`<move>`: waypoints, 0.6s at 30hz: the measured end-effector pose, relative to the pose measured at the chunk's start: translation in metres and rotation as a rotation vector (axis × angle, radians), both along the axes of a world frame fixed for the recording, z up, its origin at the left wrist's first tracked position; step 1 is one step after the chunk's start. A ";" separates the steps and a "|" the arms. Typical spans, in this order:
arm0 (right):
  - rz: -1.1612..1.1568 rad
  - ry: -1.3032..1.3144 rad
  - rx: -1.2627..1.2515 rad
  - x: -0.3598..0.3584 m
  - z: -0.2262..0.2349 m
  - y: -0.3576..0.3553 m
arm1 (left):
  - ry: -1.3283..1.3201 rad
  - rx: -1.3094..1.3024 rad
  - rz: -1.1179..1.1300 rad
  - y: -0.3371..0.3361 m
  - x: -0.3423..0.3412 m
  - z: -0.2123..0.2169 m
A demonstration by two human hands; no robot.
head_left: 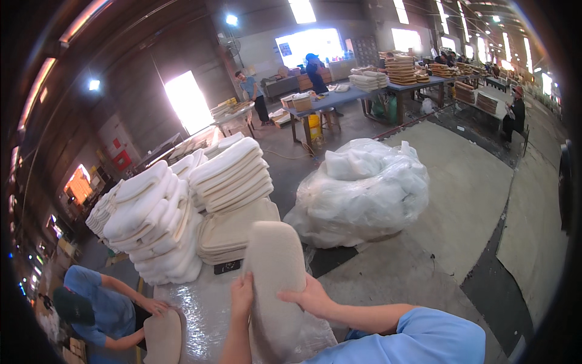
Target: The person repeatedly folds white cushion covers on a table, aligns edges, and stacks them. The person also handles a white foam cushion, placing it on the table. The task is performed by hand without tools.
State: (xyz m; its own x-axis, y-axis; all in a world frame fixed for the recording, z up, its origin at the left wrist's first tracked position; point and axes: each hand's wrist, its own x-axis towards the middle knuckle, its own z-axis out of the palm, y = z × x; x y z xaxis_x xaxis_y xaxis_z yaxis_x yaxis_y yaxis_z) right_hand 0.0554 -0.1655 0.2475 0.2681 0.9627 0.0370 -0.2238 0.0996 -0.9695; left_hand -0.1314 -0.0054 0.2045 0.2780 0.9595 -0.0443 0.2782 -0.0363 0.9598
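I hold a long beige fabric pad (276, 267) with rounded corners, tilted up over the table. My left hand (242, 294) grips its left edge, and my right hand (310, 296) closes on the right edge with the thumb across the front. The pad's lower part is blurred. Beneath it, the table (197, 303) is covered in shiny clear film. Just beyond the pad rises a stack of similar beige pads (233, 233), topped by folded off-white pieces (233, 176).
More white padded pieces (151, 212) are piled to the left. At lower left a co-worker in blue (100, 303) handles another beige pad (162, 340). A large clear plastic bag of white material (367, 191) sits right of the stacks. Farther off are blue tables (321, 103) and several people.
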 end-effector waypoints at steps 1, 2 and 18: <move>0.018 0.061 -0.054 -0.007 0.000 -0.010 | 0.102 -0.030 -0.065 0.008 0.002 -0.004; 0.040 0.124 -0.108 -0.014 -0.001 -0.023 | 0.321 0.004 -0.121 0.005 0.002 -0.012; 0.131 0.411 -0.718 0.061 -0.196 -0.082 | 0.166 -0.690 -0.440 -0.094 0.004 -0.124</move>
State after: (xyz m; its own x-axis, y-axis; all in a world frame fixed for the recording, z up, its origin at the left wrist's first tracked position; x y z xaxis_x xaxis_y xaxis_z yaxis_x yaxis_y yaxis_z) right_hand 0.1165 -0.2474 0.0519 0.0104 0.7391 -0.6736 -0.5404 -0.5626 -0.6257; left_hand -0.1270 -0.0989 0.0809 0.5595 0.5072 -0.6555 0.5157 0.4062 0.7544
